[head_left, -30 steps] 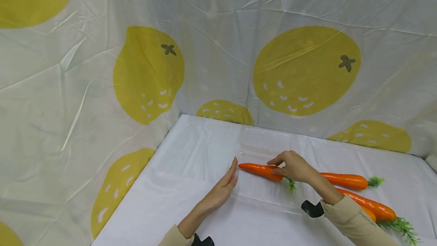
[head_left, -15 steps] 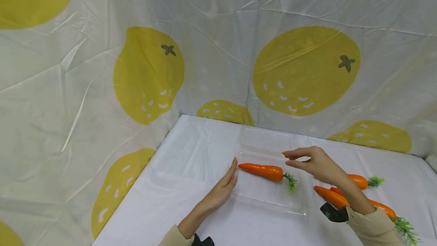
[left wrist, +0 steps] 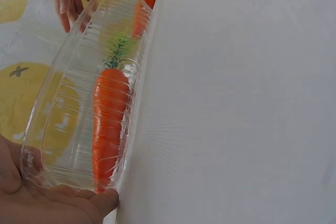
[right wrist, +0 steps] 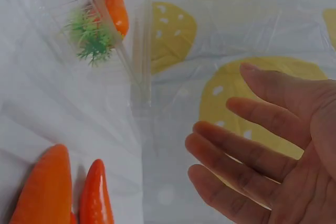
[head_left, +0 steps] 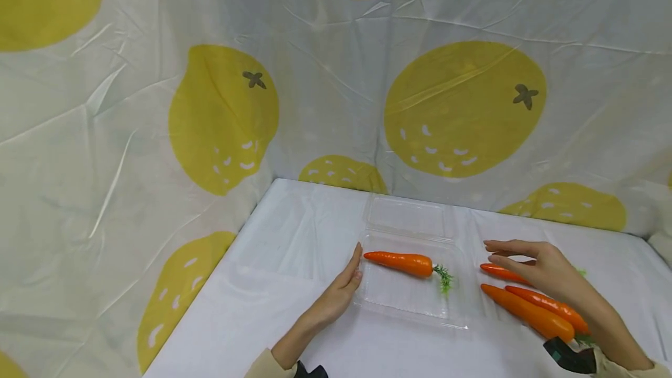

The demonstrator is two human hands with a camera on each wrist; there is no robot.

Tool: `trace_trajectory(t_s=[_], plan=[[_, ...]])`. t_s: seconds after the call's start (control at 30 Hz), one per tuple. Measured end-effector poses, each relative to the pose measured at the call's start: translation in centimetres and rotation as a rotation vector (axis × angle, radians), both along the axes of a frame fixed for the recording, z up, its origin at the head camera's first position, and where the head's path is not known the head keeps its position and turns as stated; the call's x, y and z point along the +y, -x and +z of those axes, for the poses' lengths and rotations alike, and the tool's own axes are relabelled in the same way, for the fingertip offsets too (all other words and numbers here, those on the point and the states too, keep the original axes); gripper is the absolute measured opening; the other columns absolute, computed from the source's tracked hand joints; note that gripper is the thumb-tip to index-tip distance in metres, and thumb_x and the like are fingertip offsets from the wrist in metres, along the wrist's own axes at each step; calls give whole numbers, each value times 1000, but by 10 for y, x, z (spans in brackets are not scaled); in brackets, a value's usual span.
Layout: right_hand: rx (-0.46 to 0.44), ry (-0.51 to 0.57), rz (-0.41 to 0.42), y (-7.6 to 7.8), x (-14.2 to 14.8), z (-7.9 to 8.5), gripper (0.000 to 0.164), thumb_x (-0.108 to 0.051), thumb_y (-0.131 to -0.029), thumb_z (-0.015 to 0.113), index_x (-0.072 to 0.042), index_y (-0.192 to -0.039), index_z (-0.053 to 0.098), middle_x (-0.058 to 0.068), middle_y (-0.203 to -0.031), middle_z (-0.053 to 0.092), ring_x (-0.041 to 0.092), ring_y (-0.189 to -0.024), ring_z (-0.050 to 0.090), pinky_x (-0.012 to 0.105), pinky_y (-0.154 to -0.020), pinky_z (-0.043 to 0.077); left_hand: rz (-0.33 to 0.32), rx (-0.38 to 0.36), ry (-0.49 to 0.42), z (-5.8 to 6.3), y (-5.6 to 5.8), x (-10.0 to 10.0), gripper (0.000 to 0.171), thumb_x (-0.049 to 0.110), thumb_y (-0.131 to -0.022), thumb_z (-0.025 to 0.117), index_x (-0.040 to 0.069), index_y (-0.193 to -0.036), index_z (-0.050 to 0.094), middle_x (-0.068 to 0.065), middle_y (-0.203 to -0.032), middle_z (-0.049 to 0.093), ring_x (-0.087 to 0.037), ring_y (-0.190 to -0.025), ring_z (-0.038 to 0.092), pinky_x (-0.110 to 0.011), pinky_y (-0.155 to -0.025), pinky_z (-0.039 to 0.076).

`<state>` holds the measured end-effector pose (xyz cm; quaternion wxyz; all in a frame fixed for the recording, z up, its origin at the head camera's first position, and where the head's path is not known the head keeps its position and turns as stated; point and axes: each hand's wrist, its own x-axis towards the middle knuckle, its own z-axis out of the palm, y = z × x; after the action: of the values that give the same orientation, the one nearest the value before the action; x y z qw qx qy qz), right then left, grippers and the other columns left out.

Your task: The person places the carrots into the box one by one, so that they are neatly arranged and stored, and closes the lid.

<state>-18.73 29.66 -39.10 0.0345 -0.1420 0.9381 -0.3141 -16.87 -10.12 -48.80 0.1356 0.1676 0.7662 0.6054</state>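
A clear plastic container [head_left: 404, 302] with its lid [head_left: 406, 214] folded back sits on the white table. Inside lies an orange carrot [head_left: 401, 262] with a green leafy top, its tip toward the left. My left hand [head_left: 336, 295] rests against the container's left side with fingers extended; in the left wrist view those fingers [left wrist: 79, 203] are at its near end. To the right, my right hand [head_left: 546, 267] holds nothing and hovers over a red-orange carrot [head_left: 501, 273], covering part of it. The right wrist view shows its fingers spread and relaxed [right wrist: 262, 150].
Two more carrots lie in front of the right hand: an orange one [head_left: 527, 312] and a redder one [head_left: 551, 303] behind it, partly hidden by the forearm. A lemon-print sheet [head_left: 325, 86] hangs behind and to the left of the table [head_left: 252, 314].
My right hand has let go of the carrot in the container and moved right, over the loose carrots. The left hand has stayed at the container's side. The head view has shifted slightly.
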Motion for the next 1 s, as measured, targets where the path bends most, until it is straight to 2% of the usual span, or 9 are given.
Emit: trace_trajectory(t_s=[0.13, 0.43, 0.5, 0.6, 0.63, 0.73, 0.83, 0.97, 1.0], plan=[[-25, -23, -22, -8, 13, -8, 41, -34, -102, 67, -11, -137, 69, 19, -135, 69, 49, -127, 57, 54, -88, 62, 1, 4, 2, 0, 0, 0, 62, 23, -115, 28, 16, -167, -4, -8, -176, -3, -32, -162, -4, -58, -130, 2], [1, -111, -71, -27, 36, -22, 44, -38, -99, 71, -13, -135, 70, 18, -131, 72, 44, -119, 63, 59, -85, 59, 1, 5, -5, -1, 0, 1, 61, 17, -115, 28, 17, -168, -4, -8, -176, -2, -32, -162, -4, -58, -130, 2], [13, -137, -80, -30, 41, -24, 43, -36, -98, 72, -12, -133, 71, 19, -127, 73, 35, -112, 67, 45, -81, 62, 5, 8, -1, -1, 0, 1, 61, 19, -115, 28, 17, -168, -3, -8, -176, -2, -32, -162, -3, -58, -130, 2], [15, -154, -100, -33, 48, -27, 41, -35, -98, 73, -10, -131, 72, 18, -122, 75, 10, -99, 68, 26, -72, 58, 9, 11, 4, 0, -1, 1, 61, 22, -115, 28, 16, -168, -3, -8, -176, -1, -32, -162, -3, -58, -130, 2], [5, -147, -111, -35, 50, -28, 41, -34, -98, 73, -9, -130, 72, 18, -123, 74, 0, -94, 65, 23, -70, 58, 10, 12, 5, 0, -1, 1, 61, 23, -115, 29, 16, -168, -3, -8, -176, -1, -32, -162, -3, -58, -130, 3], [-38, -113, -153, -40, 56, -31, 45, -37, -98, 72, -7, -132, 71, 24, -128, 70, -22, -92, 51, 30, -72, 64, 14, 11, 10, 0, -2, 0, 62, 23, -115, 29, 16, -168, -3, -8, -176, -1, -32, -162, -3, -58, -130, 3], [-72, -101, -190, -44, 60, -35, 50, -37, -97, 73, -2, -132, 70, 28, -131, 67, -10, -98, 60, 37, -74, 65, 14, 10, 12, 0, -1, 0, 61, 21, -115, 29, 17, -168, -3, -7, -176, -1, -31, -162, -3, -58, -130, 3], [-122, -149, -209, -47, 64, -43, 53, -36, -97, 73, 5, -130, 67, 30, -128, 67, 38, -105, 66, 46, -76, 65, 10, 9, 9, 0, -1, 0, 61, 19, -115, 28, 17, -168, -3, -8, -176, -1, -31, -162, -3, -58, -130, 2], [-136, -167, -212, -48, 66, -46, 55, -37, -97, 73, 5, -131, 67, 31, -128, 67, 42, -106, 64, 48, -77, 64, 9, 8, 9, 0, -1, 0, 61, 19, -115, 28, 17, -168, -3, -8, -176, -1, -31, -162, -3, -58, -130, 2]])
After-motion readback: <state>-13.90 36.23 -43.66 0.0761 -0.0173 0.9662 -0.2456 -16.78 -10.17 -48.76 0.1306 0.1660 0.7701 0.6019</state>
